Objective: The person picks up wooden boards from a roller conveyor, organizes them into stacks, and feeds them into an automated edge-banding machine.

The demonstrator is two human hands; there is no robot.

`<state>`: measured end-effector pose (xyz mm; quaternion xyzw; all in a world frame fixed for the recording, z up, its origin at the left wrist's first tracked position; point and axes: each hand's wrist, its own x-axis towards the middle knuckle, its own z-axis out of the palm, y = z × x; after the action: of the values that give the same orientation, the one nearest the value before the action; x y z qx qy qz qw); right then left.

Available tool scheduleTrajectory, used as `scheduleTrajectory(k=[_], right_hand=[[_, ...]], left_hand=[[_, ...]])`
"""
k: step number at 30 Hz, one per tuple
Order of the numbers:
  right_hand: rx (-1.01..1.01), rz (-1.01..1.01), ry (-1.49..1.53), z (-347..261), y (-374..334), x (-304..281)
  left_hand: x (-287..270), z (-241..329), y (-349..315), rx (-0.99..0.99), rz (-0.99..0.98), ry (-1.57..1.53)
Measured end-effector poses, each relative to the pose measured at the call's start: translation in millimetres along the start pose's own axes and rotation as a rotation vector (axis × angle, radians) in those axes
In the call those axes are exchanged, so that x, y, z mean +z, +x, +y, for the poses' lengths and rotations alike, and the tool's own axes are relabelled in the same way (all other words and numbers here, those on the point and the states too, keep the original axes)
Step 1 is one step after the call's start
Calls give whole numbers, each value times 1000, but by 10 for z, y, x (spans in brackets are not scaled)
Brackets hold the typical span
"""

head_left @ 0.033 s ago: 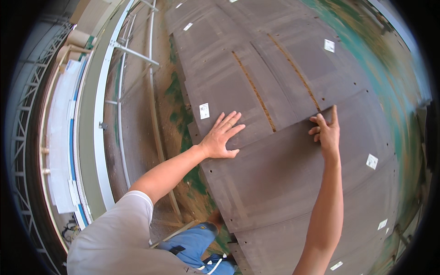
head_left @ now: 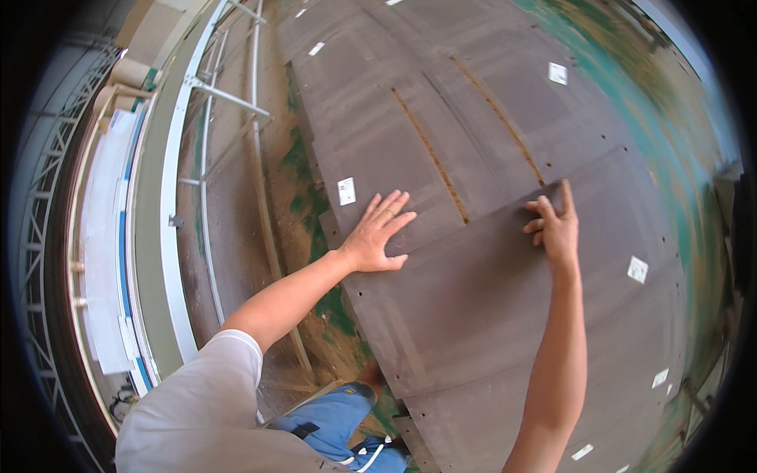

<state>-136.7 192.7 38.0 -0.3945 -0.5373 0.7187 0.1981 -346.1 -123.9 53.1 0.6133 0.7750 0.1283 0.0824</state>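
A large dark brown panel (head_left: 489,315) lies on top of other overlapping dark panels (head_left: 410,102) on the floor. My left hand (head_left: 378,234) rests flat on the top panel near its upper left edge, with the fingers spread. My right hand (head_left: 556,229) is at the panel's upper right corner. Its index finger points up along the edge and its other fingers are curled around the edge. Both bare forearms reach in from below.
Small white labels (head_left: 346,191) are stuck on the panels. Two rusty strips (head_left: 430,150) run along the lower panels. A white metal frame with rails (head_left: 185,173) runs along the left. Worn green floor (head_left: 315,205) shows beside the panels and at the far right.
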Motion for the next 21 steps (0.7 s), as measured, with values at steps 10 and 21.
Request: scheduleTrajectory(k=[10,21], right_hand=[[318,207,249,983,-3356,-602],[576,722,445,2269,-6924,-1299]], left_hand=[[358,352,-3,-140,127,205],[1056,2760,-1136,-149,64,6]])
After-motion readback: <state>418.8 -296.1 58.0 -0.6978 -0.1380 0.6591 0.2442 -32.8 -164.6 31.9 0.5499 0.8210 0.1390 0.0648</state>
